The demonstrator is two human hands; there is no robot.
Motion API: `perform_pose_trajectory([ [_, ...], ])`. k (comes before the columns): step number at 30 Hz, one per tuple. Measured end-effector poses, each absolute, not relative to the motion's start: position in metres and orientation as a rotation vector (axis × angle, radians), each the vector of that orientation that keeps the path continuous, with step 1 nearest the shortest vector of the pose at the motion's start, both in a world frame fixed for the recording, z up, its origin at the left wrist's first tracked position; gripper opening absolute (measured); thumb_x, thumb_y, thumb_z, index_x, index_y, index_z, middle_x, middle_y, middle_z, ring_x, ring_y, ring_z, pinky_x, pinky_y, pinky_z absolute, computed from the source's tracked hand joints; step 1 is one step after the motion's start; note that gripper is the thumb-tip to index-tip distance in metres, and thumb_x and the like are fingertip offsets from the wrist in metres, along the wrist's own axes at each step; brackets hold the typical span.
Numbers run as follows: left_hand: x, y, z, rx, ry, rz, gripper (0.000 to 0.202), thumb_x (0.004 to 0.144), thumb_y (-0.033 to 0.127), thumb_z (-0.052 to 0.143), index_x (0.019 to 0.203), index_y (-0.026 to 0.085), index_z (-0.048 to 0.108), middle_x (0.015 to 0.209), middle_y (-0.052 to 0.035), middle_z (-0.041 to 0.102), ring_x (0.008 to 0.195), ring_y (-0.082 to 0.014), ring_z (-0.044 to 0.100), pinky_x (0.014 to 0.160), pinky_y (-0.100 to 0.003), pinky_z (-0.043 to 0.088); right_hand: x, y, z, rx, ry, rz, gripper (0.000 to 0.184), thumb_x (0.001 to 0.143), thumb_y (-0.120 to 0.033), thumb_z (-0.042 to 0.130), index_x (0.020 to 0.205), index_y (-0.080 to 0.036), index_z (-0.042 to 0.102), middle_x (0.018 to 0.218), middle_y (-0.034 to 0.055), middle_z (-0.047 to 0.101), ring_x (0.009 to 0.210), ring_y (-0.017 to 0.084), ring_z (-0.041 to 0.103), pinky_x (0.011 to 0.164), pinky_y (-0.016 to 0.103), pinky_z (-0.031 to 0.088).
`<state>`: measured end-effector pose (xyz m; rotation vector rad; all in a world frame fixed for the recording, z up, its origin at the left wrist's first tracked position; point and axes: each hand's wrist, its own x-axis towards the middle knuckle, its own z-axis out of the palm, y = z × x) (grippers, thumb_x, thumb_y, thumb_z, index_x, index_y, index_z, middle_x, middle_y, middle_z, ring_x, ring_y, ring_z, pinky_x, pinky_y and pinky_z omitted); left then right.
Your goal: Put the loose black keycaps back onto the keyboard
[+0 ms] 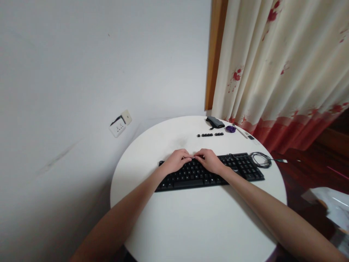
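A black keyboard (188, 183) lies across the round white table. My left hand (177, 160) is over its top left part, fingers pinched together at the top row of keys. From the other side my right hand (208, 160) reaches to the same spot, its thumb and fingers closed too. Between the fingertips of both hands shows a thin pale sliver (192, 157), too small to name. Behind the keyboard several loose black keycaps (207, 135) sit in a line, in small groups. The keys under my hands are hidden.
A coiled black cable (261, 160) lies at the keyboard's right end. Toward the back of the table (152, 138) are a grey and black pouch (215, 122), a purple bundle (230, 129) and a white stick-like item (241, 131). A wall stands left, a curtain (261, 72) behind right.
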<state>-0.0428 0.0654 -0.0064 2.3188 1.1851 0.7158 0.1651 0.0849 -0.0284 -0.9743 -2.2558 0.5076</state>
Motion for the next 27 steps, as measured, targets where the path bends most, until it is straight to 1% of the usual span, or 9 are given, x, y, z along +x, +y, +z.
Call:
perform_pose_trajectory([
  [2, -0.044, 0.066, -0.005, 2.359, 1.193, 0.708, 0.023, 0.092, 0.025, 0.056, 0.105, 0.027, 0.074, 0.094, -0.0028, 0.068, 0.089, -0.0170, 0.062, 0.085, -0.028, 0.046, 0.167, 0.086, -0.027, -0.985, -2.265, 0.470, 0.017, 0.088, -0.020, 0.059, 0.092, -0.019, 0.075, 0.086, 0.0064, 0.071, 0.081, 0.018, 0.062, 0.078, 0.029, 0.046],
  [5, -0.045, 0.069, -0.008, 2.345, 1.217, 0.722, 0.023, 0.092, 0.023, 0.055, 0.104, 0.024, 0.075, 0.093, -0.0035, 0.069, 0.089, -0.0171, 0.062, 0.085, -0.028, 0.047, 0.169, 0.089, -0.027, -0.991, -2.265, 0.447, 0.015, 0.086, -0.017, 0.061, 0.088, -0.018, 0.076, 0.083, 0.0064, 0.070, 0.077, 0.017, 0.062, 0.075, 0.028, 0.046],
  [9, -0.044, 0.072, -0.014, 2.229, 1.222, 0.788, 0.020, 0.089, 0.023, 0.059, 0.101, 0.021, 0.075, 0.094, -0.0040, 0.071, 0.089, -0.0173, 0.064, 0.084, -0.028, 0.048, 0.170, 0.092, -0.029, -1.032, -2.174, 0.546, 0.013, 0.083, -0.017, 0.064, 0.086, -0.018, 0.076, 0.081, 0.0054, 0.072, 0.074, 0.017, 0.064, 0.072, 0.027, 0.047],
  [13, -0.040, 0.070, -0.016, 2.138, 1.236, 0.823, 0.018, 0.087, 0.023, 0.062, 0.099, 0.020, 0.075, 0.096, -0.0040, 0.072, 0.089, -0.0172, 0.065, 0.083, -0.028, 0.049, 0.168, 0.091, -0.031, -1.040, -2.042, 0.682, 0.010, 0.081, -0.020, 0.067, 0.083, -0.019, 0.076, 0.084, 0.0042, 0.074, 0.077, 0.018, 0.067, 0.075, 0.028, 0.048],
  [17, -0.038, 0.068, -0.015, 2.188, 1.242, 0.815, 0.017, 0.087, 0.022, 0.062, 0.097, 0.020, 0.076, 0.093, -0.0041, 0.072, 0.087, -0.0169, 0.065, 0.081, -0.027, 0.048, 0.165, 0.088, -0.032, -0.991, -2.047, 0.711, 0.008, 0.080, -0.021, 0.068, 0.081, -0.020, 0.076, 0.082, 0.0031, 0.075, 0.078, 0.018, 0.068, 0.077, 0.028, 0.049],
  [22, -0.038, 0.067, -0.013, 2.267, 1.284, 0.795, 0.016, 0.087, 0.023, 0.063, 0.097, 0.021, 0.076, 0.090, -0.0033, 0.072, 0.084, -0.0164, 0.064, 0.078, -0.027, 0.048, 0.163, 0.086, -0.034, -1.012, -2.079, 0.675, 0.008, 0.082, -0.023, 0.068, 0.078, -0.021, 0.075, 0.078, 0.0020, 0.074, 0.075, 0.017, 0.067, 0.074, 0.027, 0.047],
  [27, -0.037, 0.065, -0.012, 2.408, 1.364, 0.736, 0.017, 0.085, 0.028, 0.067, 0.099, 0.023, 0.075, 0.092, -0.0027, 0.072, 0.087, -0.0186, 0.063, 0.082, -0.029, 0.047, 0.163, 0.085, -0.033, -1.032, -2.137, 0.557, 0.008, 0.083, -0.022, 0.067, 0.077, -0.020, 0.072, 0.081, 0.0023, 0.073, 0.077, 0.018, 0.065, 0.074, 0.027, 0.046],
])
